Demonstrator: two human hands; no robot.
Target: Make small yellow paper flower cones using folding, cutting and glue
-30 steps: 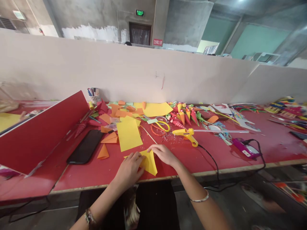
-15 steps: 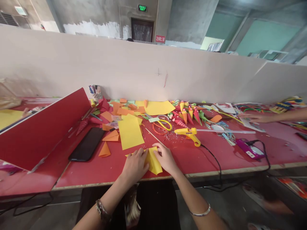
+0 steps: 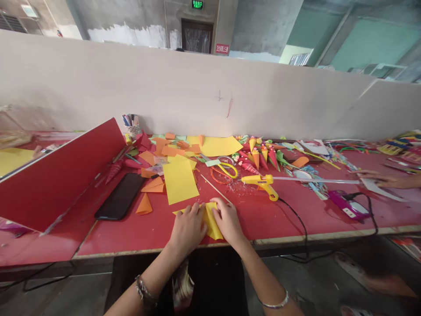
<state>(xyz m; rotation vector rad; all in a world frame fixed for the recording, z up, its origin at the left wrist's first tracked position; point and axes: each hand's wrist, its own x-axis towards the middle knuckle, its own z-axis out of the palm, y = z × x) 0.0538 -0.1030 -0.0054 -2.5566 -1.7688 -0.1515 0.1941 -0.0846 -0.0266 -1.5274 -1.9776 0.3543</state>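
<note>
- Since the frame half a second ago, a co-worker's hand [image 3: 381, 178] has drawn back toward the right edge, and the white cut-out [image 3: 383, 190] under it now lies lower in the frame.
- Left hand [image 3: 189, 226], lower centre: its fingers lie outstretched and close together over the left part of a folded yellow sheet [image 3: 213, 224], thumb pointing right.
- Right hand [image 3: 229, 221]: its fingers bend onto the upper right side of that sheet; I cannot tell whether either hand pinches it or only presses.
- Folded sheet: on the red desk [image 3: 263, 226], near its front edge at lower centre, creased and showing between the hands.
- Just above the hands: a flat yellow sheet [image 3: 180, 184] and, to its right, a thin slanting stick [image 3: 215, 188].
- Left of centre: a pointed orange paper piece [image 3: 144, 205], then a black phone [image 3: 120, 197].
- Right of centre: a yellow glue gun [image 3: 259, 181], nozzle to the left, a clear stick [image 3: 315, 180] extending from its rear.
- Mid-frame: yellow-handled scissors [image 3: 229, 170] near a cluster of small paper cones [image 3: 256, 156].
- Right: a purple power strip [image 3: 348, 210] with a black plug in it.
- Left: a large red board [image 3: 66, 175], tilted.
</note>
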